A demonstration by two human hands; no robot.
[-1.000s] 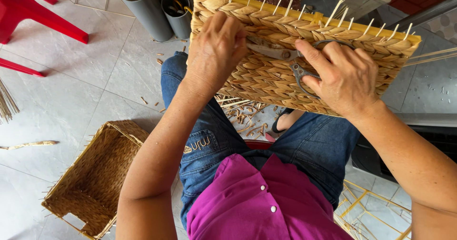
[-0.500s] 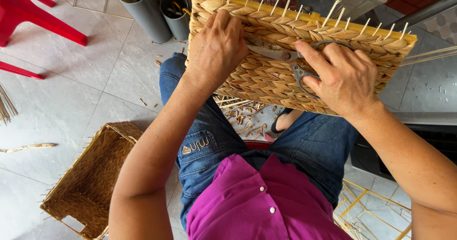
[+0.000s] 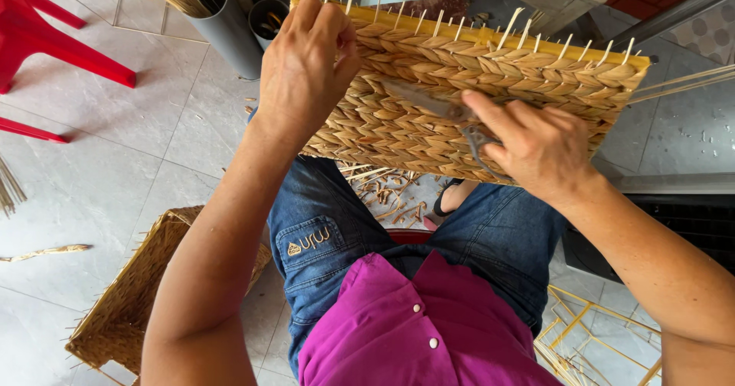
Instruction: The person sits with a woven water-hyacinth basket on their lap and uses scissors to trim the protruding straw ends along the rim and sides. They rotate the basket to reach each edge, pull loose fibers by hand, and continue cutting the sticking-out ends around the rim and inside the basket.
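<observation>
On the lap: left hand (image 3: 306,64) pinches the far-left rim of the woven basket (image 3: 429,118). Right hand (image 3: 536,145) grips scissors (image 3: 452,114); trim stubs flush, brace firmly.

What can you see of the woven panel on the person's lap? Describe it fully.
The panel is a flat, roughly rectangular piece braided from thick straw-coloured fibre in herringbone rows. Thin pale stick ends poke up along its far edge, and loose strands trail off its right side. It lies tilted across the knees, over blue jeans. The left hand pinches its far left edge; the right hand rests on its face, pressing a metal tool against the weave.
</observation>
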